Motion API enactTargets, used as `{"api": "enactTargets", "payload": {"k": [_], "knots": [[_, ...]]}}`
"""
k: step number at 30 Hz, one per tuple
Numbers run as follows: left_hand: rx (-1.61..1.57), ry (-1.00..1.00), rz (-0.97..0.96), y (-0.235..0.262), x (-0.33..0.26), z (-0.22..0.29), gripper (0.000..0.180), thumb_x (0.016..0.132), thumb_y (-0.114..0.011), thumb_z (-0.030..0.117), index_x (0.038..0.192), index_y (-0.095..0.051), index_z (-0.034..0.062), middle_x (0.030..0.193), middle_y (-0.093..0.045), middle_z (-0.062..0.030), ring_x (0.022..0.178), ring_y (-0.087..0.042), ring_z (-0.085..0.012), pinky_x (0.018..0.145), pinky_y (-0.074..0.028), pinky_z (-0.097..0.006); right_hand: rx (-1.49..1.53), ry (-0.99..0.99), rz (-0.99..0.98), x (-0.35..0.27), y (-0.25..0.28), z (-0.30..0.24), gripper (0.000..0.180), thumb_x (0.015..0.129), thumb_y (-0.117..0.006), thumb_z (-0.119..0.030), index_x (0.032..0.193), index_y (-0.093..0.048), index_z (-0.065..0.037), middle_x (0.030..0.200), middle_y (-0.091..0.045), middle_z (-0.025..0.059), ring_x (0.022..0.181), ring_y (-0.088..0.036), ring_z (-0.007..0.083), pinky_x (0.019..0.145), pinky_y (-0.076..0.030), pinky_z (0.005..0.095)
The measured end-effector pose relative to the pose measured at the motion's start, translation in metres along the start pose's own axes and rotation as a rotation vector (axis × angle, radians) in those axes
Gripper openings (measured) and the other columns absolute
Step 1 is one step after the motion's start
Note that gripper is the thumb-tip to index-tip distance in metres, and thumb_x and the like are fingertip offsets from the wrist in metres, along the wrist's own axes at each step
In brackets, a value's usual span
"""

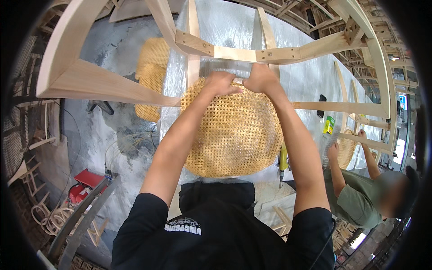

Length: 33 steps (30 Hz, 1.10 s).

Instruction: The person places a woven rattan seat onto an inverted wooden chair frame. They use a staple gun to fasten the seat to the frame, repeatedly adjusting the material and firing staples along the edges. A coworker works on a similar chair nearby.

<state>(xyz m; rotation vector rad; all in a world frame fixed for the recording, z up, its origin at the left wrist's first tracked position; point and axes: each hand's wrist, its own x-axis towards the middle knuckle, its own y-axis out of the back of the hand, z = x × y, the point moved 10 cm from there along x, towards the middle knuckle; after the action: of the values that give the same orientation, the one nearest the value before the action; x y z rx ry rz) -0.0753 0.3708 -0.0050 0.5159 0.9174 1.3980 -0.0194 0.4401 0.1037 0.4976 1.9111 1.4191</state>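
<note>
The woven cane panel (231,130) lies in front of the person, its broad face up and its body stretching from the grip back toward the torso. It is roughly as wide as it is deep, with rounded corners, so no clear long axis shows. Both hands meet it at its far edge: the left hand (221,83) just left of its midline, the right hand (261,79) farther out to the right. The left is the nearer to its middle, its thumb pointing across toward the right hand. Each grip looks closed on that edge, though the fingertips underneath are hidden. A short pale strip (238,81) shows between the hands; what it belongs to I cannot tell.

Just beyond the hands runs the curved rail of a bare wooden frame (235,54), whose members also reach the panel's left and right sides. A plastic-covered table (310,85) spreads behind. A yellow-green power tool (283,158) lies beside the panel's right edge, near the right forearm; more cane pieces (150,81) sit to the left. Well off to the right, a co-worker (360,198) handles another panel.
</note>
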Motion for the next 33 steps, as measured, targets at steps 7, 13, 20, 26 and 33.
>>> {"api": "enactTargets", "payload": {"k": [7, 13, 20, 26, 33], "knots": [[0.053, 0.084, -0.095, 0.0, 0.003, 0.003, 0.073, 0.08, -0.07, 0.069, 0.124, -0.069, 0.0111, 0.113, -0.072, -0.0156, 0.107, -0.069, -0.0301, 0.092, -0.055, -0.048, -0.039, 0.003, -0.13, 0.014, -0.003, 0.015, 0.043, 0.074, -0.071, -0.031, 0.094, -0.073, 0.008, 0.102, -0.071, 0.0303, 0.1, -0.071, 0.0412, 0.091, -0.056, 0.0447], [-0.115, 0.102, -0.218, -0.016, 0.008, 0.017, 0.074, 0.08, -0.069, 0.071, 0.124, -0.069, 0.0121, 0.114, -0.073, -0.016, 0.103, -0.07, -0.0277, 0.087, -0.057, -0.047, 0.428, -0.129, 0.0, -0.045, -0.014, 0.112, 0.042, 0.076, -0.072, -0.038, 0.068, -0.073, 0.002, 0.072, -0.071, 0.0236, 0.082, -0.073, 0.0363, 0.08, -0.057, 0.0427], [-0.006, 0.078, -0.072, -0.003, 0.005, 0.002, 0.07, 0.079, -0.07, 0.067, 0.122, -0.069, 0.0124, 0.107, -0.074, -0.0168, 0.098, -0.071, -0.0341, 0.087, -0.055, -0.05, -0.041, -0.081, 0.009, -0.022, -0.009, 0.003, 0.048, 0.078, -0.076, -0.04, 0.094, -0.074, 0.005, 0.105, -0.073, 0.0246, 0.099, -0.071, 0.0365, 0.089, -0.057, 0.0434], [0.022, 0.023, -0.117, -0.007, 0.012, 0.02, 0.08, 0.076, -0.069, 0.073, 0.126, -0.067, 0.0114, 0.119, -0.07, -0.0192, 0.111, -0.067, -0.0356, 0.097, -0.052, -0.05, 0.151, -0.072, -0.189, -0.016, -0.016, 0.065, 0.044, 0.08, -0.073, -0.036, 0.097, -0.074, 0.005, 0.098, -0.072, 0.0292, 0.096, -0.072, 0.0392, 0.089, -0.056, 0.0467], [0.104, 0.09, 0.024, 0.011, -0.019, -0.016, 0.088, 0.072, -0.073, 0.075, 0.129, -0.066, 0.0084, 0.123, -0.068, -0.0207, 0.117, -0.065, -0.0342, 0.099, -0.052, -0.047, 0.328, 0.02, 0.172, -0.091, 0.003, 0.039, 0.032, 0.084, -0.067, -0.024, 0.102, -0.073, 0.002, 0.077, -0.069, 0.027, 0.077, -0.071, 0.0418, 0.076, -0.057, 0.0498]]}}
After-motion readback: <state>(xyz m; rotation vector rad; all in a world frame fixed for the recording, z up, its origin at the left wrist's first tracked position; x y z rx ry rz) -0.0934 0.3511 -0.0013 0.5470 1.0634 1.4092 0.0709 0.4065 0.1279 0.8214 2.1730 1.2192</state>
